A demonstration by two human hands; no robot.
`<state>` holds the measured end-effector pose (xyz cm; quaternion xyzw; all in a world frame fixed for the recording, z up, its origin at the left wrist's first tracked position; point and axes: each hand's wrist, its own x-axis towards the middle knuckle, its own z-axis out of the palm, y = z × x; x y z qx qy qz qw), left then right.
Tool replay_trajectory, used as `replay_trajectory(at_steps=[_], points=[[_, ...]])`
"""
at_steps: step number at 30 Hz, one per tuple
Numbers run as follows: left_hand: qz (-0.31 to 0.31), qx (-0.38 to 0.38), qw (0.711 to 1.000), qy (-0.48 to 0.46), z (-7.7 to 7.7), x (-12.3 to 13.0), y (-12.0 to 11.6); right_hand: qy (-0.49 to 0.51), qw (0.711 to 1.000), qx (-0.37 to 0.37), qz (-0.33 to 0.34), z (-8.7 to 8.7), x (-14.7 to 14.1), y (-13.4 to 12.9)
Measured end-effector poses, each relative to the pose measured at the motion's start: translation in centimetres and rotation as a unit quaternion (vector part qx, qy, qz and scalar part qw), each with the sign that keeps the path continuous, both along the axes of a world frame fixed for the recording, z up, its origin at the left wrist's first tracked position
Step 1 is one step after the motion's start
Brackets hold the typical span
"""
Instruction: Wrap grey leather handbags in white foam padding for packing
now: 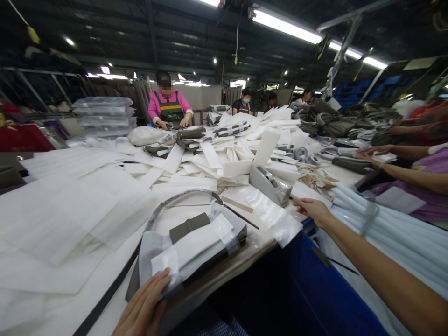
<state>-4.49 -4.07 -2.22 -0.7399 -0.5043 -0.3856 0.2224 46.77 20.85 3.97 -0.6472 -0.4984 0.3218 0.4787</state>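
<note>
A grey-brown handbag (191,227) lies at the table's front edge, partly covered with white foam sheet and clear tape. Its strap (115,280), wrapped near the top, loops out to the left. My left hand (145,301) rests flat on the bag's near left corner, fingers stretched over the white wrapping. My right hand (315,211) is off to the right, beside a grey tape dispenser (269,186). Its fingers are pinched together; whether they hold a bit of tape I cannot make out. A glossy clear plastic sheet (271,217) lies between bag and right hand.
White foam sheets (63,205) and strips (210,158) are heaped across the table. Below its edge stands a blue bin (322,284), with pale blue rolled sheets (381,242) to the right. A co-worker in pink (171,105) works opposite; another person's arms (413,163) reach in from the right.
</note>
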Motion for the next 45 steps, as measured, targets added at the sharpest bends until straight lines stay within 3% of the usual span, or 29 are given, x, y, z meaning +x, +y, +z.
replay_trajectory(at_steps=[4,6,8,10,13,15,20,24,29,35,40,45], points=[[-0.007,-0.005,1.0,-0.014,0.0,0.3,-0.1,-0.143,0.989,0.039,-0.028,1.0,0.2,-1.7],[-0.003,-0.012,1.0,-0.025,-0.1,0.4,-0.2,-0.242,0.966,0.096,0.005,2.2,0.0,-3.4],[0.004,-0.016,0.999,-0.036,-0.2,0.5,-0.4,-0.346,0.919,0.168,0.085,3.7,-0.8,-5.3],[0.009,-0.026,0.999,-0.043,-0.2,0.6,-0.6,-0.436,0.843,0.252,0.191,5.5,-2.7,-7.2],[0.014,-0.034,0.998,-0.055,-0.1,0.9,-0.8,-0.493,0.712,0.364,0.343,7.9,-7.4,-9.5],[0.017,-0.035,0.997,-0.061,0.1,1.2,-0.9,-0.471,0.664,0.392,0.428,9.3,-11.4,-10.8],[0.022,-0.04,0.995,-0.084,0.7,1.7,-0.9,-0.364,0.628,0.313,0.613,11.4,-21.9,-12.7],[0.022,-0.037,0.993,-0.11,1.1,1.9,-0.8,-0.344,0.574,0.246,0.701,11.4,-29.4,-11.4],[0.019,-0.03,0.991,-0.131,1.0,2.1,-0.7,-0.425,0.496,0.218,0.725,9.5,-36.6,-8.1],[0.039,0.023,0.99,-0.136,0.6,2.1,-0.6,-0.541,0.406,0.161,0.719,8.8,-41.3,-7.1],[0.014,-0.006,0.991,-0.136,0.6,2.0,-0.6,-0.615,0.354,0.179,0.681,8.4,-43.4,-6.9],[-0.009,-0.019,0.987,-0.157,0.5,1.8,-0.5,-0.622,0.34,0.19,0.679,7.5,-45.3,-4.9]])
